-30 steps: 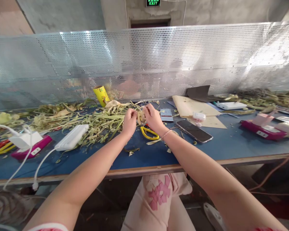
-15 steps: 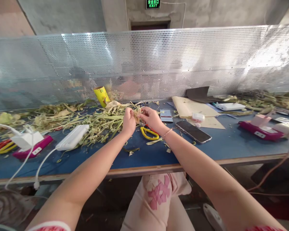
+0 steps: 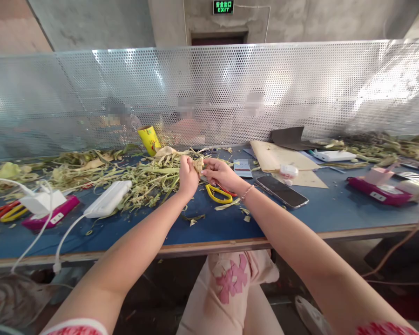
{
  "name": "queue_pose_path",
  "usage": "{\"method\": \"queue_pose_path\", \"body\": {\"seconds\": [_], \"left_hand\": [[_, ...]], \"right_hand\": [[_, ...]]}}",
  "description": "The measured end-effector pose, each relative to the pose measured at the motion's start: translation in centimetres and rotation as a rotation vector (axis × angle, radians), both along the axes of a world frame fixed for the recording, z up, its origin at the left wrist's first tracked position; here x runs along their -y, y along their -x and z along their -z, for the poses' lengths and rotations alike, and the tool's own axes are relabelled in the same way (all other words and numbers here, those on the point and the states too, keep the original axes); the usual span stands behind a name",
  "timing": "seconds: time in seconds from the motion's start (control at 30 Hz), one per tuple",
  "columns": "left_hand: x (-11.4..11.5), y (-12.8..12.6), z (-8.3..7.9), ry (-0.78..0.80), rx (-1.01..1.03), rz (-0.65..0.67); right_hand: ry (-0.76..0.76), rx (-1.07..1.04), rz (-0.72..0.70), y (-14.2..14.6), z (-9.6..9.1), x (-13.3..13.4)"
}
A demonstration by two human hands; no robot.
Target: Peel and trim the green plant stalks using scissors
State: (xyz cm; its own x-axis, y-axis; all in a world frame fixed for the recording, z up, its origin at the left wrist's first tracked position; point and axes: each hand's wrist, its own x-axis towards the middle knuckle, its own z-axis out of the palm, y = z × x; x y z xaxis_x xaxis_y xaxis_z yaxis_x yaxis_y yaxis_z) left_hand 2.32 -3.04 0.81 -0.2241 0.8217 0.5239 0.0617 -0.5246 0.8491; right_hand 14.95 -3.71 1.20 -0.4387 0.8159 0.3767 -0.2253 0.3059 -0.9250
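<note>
Straw-coloured leaf strip (image 3: 198, 164) pinched btwn left hand (image 3: 187, 177) & right hand (image 3: 220, 173), both clamped on it, above blue desk (image 3: 300, 218), just over yellow scissors (image 3: 217, 194). Risk: dry strip prob. tears if hands pull apart hard.

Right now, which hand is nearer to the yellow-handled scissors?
Right. The right hand hovers just over the scissors, while the left hand sits further to their left. Both hands pinch a leaf strip.
</note>
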Motion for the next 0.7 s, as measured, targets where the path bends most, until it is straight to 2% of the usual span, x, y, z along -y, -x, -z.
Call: {"method": "queue_pose_path", "body": {"seconds": [0.1, 0.2, 0.3, 0.4, 0.53, 0.6, 0.7], "left_hand": [[0.3, 0.2, -0.4, -0.087, -0.115, -0.108], [0.6, 0.3, -0.6, -0.142, -0.188, -0.127], [0.6, 0.4, -0.5, -0.163, -0.225, -0.107], [0.7, 0.2, -0.3, -0.156, -0.247, -0.073], [1.0, -0.2, -0.3, -0.134, -0.270, -0.045], [1.1, -0.3, -0.3, -0.128, -0.253, -0.034], [1.1, -0.3, -0.4, -0.116, -0.242, -0.014]], "right_hand": [[-0.004, -0.044, -0.024, -0.2, -0.2, 0.1], [-0.062, -0.024, 0.033, 0.1, -0.3, 0.2], [-0.137, 0.022, 0.250, 1.0, -0.2, 0.2], [-0.144, 0.072, 0.476, 1.7, 0.1, 0.0], [-0.231, 0.133, 0.661, 1.5, 0.5, -0.5], [-0.245, 0.118, 0.673, 1.3, 0.6, -0.9], [-0.188, 0.043, 0.597, 1.0, 0.7, -1.3]]}}
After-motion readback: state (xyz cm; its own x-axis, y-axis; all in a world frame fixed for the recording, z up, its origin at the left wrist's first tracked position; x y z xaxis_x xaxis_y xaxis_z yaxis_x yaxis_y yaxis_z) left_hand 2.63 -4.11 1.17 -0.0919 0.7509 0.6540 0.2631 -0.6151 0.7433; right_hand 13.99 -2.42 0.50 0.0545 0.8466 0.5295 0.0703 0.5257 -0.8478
